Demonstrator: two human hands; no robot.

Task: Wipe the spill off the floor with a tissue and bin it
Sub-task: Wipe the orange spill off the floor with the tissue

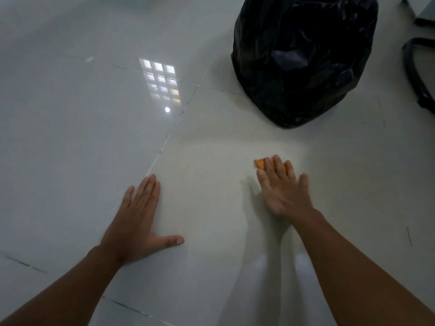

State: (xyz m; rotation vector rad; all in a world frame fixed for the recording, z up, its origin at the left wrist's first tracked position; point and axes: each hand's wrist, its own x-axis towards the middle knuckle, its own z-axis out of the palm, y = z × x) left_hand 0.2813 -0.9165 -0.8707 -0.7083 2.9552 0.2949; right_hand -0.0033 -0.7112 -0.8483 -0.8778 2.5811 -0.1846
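The grip here is the right hand (281, 187), flat with fingers straight and pressing an orange-stained tissue (259, 163) against the floor (211, 142); only a corner of the tissue shows, poking out past the fingertips on the side toward the left hand, so nothing is pinched or curled round it as far as can be seen. The left hand (138, 220) lies open too, palm down on the floor well apart from the tissue, thumb splayed toward the middle, and looks like a prop for the body's weight. No spill shows on the tile around the tissue (it may lie under the hand, or be mostly soaked up already; the blur does not let me tell). The bin (303, 60), lined with a black bag, stands ahead of the right hand and slightly to its right, near but not touching. That is the relation the next move likely hangs on: the tissue lies directly between the right hand's fingertips and the bin, so the right hand is clearly the nearer one for gathering the tissue and carrying it forward.
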